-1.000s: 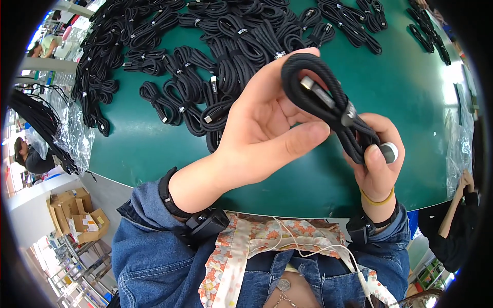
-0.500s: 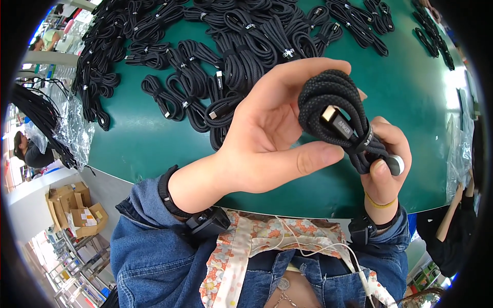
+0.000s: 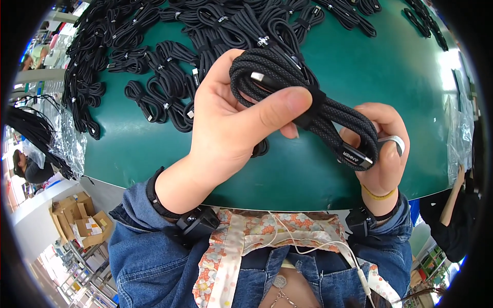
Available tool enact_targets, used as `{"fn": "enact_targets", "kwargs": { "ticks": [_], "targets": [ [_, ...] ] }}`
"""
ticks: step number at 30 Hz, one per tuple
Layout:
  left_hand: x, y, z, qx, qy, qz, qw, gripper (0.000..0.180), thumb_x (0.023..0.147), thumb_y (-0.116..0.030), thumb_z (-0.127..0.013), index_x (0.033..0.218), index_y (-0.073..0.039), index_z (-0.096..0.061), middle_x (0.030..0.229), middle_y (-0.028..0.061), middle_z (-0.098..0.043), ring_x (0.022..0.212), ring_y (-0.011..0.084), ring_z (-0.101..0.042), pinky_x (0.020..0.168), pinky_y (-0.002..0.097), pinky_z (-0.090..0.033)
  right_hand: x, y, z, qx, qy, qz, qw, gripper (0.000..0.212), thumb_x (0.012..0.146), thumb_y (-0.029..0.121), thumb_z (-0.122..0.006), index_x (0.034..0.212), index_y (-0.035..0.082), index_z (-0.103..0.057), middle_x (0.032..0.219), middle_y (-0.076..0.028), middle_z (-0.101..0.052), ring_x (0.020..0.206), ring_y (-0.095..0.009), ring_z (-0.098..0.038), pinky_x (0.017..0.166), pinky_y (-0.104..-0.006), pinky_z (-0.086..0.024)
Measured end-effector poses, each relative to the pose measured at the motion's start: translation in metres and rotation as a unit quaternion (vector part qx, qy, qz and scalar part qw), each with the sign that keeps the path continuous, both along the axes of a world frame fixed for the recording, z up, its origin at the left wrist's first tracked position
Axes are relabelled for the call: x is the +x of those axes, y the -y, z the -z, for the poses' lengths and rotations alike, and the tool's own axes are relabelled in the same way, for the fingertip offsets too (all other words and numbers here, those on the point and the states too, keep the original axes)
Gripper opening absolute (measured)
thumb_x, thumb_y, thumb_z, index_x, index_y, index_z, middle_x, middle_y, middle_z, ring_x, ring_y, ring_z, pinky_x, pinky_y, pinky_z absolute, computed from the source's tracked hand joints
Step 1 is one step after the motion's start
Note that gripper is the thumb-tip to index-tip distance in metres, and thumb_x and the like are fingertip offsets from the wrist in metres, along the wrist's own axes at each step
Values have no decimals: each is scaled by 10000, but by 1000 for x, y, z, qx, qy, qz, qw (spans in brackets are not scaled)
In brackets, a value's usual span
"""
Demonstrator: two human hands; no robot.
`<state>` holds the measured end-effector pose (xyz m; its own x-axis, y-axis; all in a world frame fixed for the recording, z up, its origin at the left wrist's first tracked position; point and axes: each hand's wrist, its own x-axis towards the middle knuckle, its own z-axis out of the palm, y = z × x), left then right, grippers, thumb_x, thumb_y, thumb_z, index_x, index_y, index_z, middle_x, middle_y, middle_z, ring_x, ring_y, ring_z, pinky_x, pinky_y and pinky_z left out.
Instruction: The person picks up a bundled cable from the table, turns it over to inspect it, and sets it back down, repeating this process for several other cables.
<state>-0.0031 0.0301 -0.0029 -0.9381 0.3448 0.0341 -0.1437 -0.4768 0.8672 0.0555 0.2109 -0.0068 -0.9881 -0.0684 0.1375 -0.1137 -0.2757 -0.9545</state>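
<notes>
A coiled black braided cable, bound by a black strap round its middle, lies slantwise between my hands above the table. My left hand is closed on its upper left part, thumb pressed over the coils beside the strap. One silver-tipped plug shows inside the upper loop, the other along the lower right end. At that lower end, my right hand is closed with its fingertips on the loop. A small dark piece with a pale rim sits by the right thumb; I cannot make out its kind.
Many similar black cable coils are heaped over the far and left parts of the green table. Clear plastic bags hang at the right edge. Cardboard boxes stand on the lower left. Another person's arm shows at right.
The cable coil has turned from end-on to lengthwise and moved left, its strap and both plugs now showing. My left thumb has come down onto the coils.
</notes>
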Motion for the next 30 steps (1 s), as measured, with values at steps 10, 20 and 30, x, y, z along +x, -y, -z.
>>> {"fn": "enact_targets", "kwargs": {
  "ticks": [10, 20, 30],
  "targets": [
    [-1, 4, 1, -33, 5, 10, 999, 234, 732, -93, -581, 902, -8, -444, 759, 79, -554, 579, 149, -568, 419, 233, -476, -1, 1, -1, -9, 38, -5, 999, 453, 747, 263, -517, 1031, -84, -445, 767, -114, -577, 415, -11, -380, 391, -130, -306],
    [-1, 1, -7, -51, 78, 15, 996, 207, 713, -48, -611, 851, -8, -461, 703, 43, -552, 515, 77, -508, 469, 184, -403, -5, 0, -4, -4, 58, -25, 998, 433, 747, 252, -510, 1019, -80, -456, 745, -104, -574, 404, -13, -372, 388, -132, -306],
    [-5, 3, 7, 53, -57, -122, 990, 222, 819, -86, -413, 1011, 0, -343, 984, 105, -441, 695, 119, -479, 620, 246, -399, -37, -34, 2, -121, 64, 255, 957, 256, 796, 188, -474, 959, -8, -504, 862, -90, -561, 546, -82, -501, 488, -198, -383]
  ]
}}
